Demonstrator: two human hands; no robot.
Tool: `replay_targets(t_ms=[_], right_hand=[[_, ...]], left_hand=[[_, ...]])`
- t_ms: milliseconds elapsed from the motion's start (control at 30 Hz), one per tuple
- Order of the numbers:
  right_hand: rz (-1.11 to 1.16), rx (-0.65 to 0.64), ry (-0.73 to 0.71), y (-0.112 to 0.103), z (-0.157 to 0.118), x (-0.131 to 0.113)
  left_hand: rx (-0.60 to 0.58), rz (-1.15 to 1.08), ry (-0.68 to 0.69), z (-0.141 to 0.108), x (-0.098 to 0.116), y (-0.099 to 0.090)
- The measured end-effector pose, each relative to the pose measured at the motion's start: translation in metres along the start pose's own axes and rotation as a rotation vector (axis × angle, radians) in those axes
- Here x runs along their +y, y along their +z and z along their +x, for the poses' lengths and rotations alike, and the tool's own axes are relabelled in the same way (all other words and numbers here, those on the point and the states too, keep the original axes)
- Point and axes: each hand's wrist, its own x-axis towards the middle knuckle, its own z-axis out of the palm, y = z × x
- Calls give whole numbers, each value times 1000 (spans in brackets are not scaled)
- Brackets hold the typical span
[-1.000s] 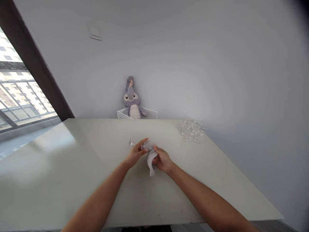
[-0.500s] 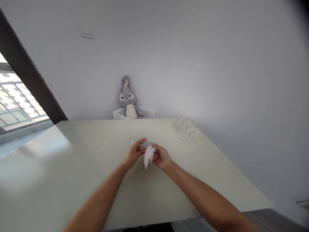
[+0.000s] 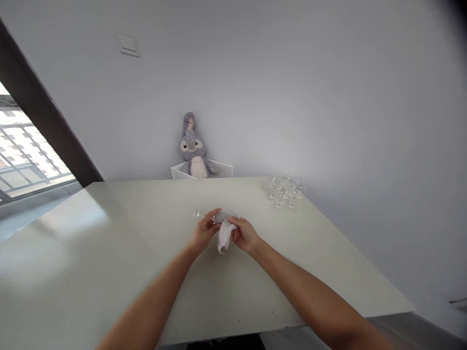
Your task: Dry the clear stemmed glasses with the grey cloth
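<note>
The left hand (image 3: 204, 232) grips a stemmed glass (image 3: 219, 217) lying sideways just above the pale bench (image 3: 109, 253). The right hand (image 3: 243, 234) clutches a white cloth (image 3: 223, 238) pressed against the glass's bowl.

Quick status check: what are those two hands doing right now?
Left hand grips stemmed glass held sideways. Right hand presses white cloth on its bowl. Spare glasses far right, apart.

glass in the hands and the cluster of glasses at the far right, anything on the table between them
Nothing: in the head view, bare table separates the held glass from the cluster of glasses.
</note>
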Motion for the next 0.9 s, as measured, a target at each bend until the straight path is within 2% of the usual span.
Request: replay_targets(t_ms=[133, 200, 267, 400, 467, 533, 600, 700, 767, 900], right_hand=[[-184, -1, -37, 4, -5, 1], [-241, -3, -42, 7, -6, 0], [-201, 5, -15, 8, -5, -2], [51, 57, 95, 3, 0, -8], [87, 51, 98, 2, 0, -8], [-25, -4, 27, 2, -3, -6], [-237, -60, -80, 4, -7, -2], [-469, -57, -176, 5, -9, 3], [-411, -6, -161, 3, -6, 3], [-93, 35, -94, -3, 1, -2]], left_hand=[[154, 173, 55, 3, -6, -5], [186, 232, 75, 2, -8, -6], [172, 251, 89, 1, -9, -5], [125, 171, 162, -3, -6, 1], [87, 140, 156, -4, -5, 2], [82, 163, 119, -3, -5, 1], [103, 198, 81, -1, -6, -1], [107, 144, 23, 0, -9, -1], [71, 72, 5, 0, -10, 1], [-2, -32, 62, -2, -5, 5]])
